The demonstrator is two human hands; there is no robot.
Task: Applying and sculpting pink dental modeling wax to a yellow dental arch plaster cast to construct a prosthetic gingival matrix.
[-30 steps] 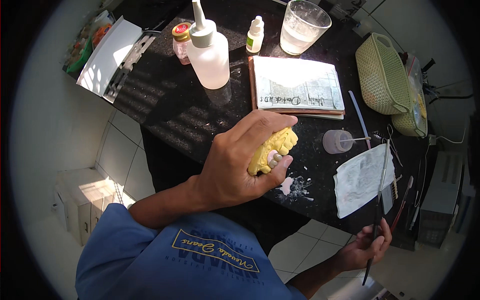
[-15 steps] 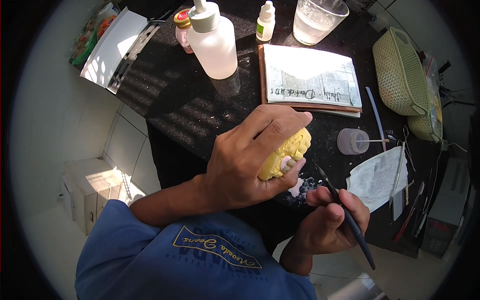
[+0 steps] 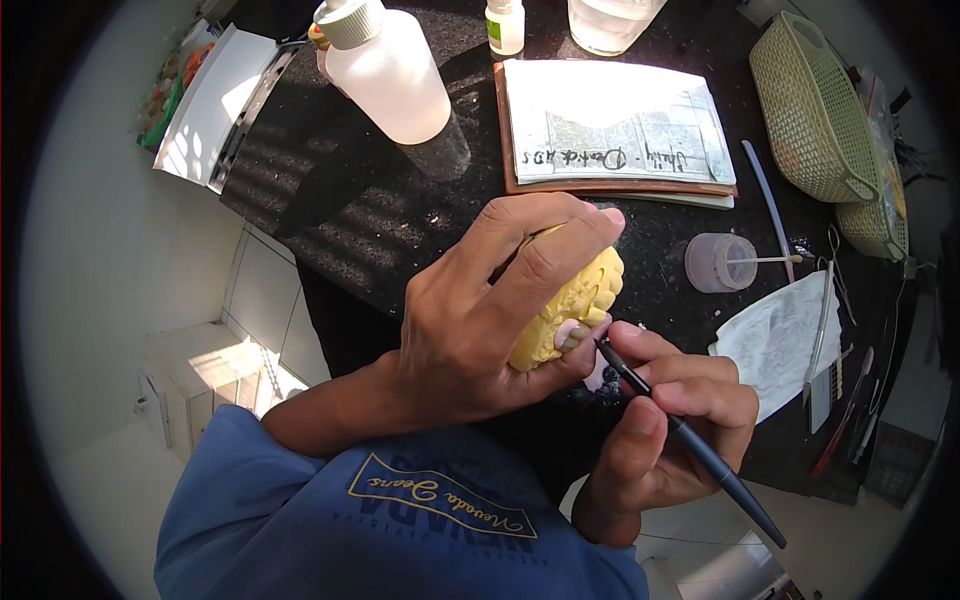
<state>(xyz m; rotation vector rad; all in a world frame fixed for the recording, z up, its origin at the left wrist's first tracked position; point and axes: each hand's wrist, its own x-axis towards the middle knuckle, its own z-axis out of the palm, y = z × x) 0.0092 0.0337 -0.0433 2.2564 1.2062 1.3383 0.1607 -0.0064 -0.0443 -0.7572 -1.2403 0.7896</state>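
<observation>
My left hand (image 3: pixel 490 300) is wrapped round a yellow dental cast (image 3: pixel 585 285), its row of moulded teeth facing right. On the cast's lower edge sits a pink patch with a few grey-beige teeth (image 3: pixel 573 338). A slim dark brush-like tool (image 3: pixel 700 450) is pinched in my right hand (image 3: pixel 680 420), its pointed tip close beside those teeth; whether it touches them I cannot tell. Below the cast, partly hidden by my fingers, lies some pink and white material (image 3: pixel 600 378) on the black worktop.
On the speckled black worktop (image 3: pixel 300 215) stand a clear squeeze bottle (image 3: pixel 395 85), a small dropper bottle (image 3: pixel 506 28) and a glass (image 3: pixel 610 22). A notebook (image 3: pixel 620 125), a small cup with a stick (image 3: pixel 715 265), a white cloth (image 3: pixel 775 335), metal tools and a woven basket (image 3: pixel 810 110) lie rightward.
My right hand has brought the tool's tip up and left, close to the teeth on the cast. The left hand has tilted the cast slightly. The whole view has shifted a little.
</observation>
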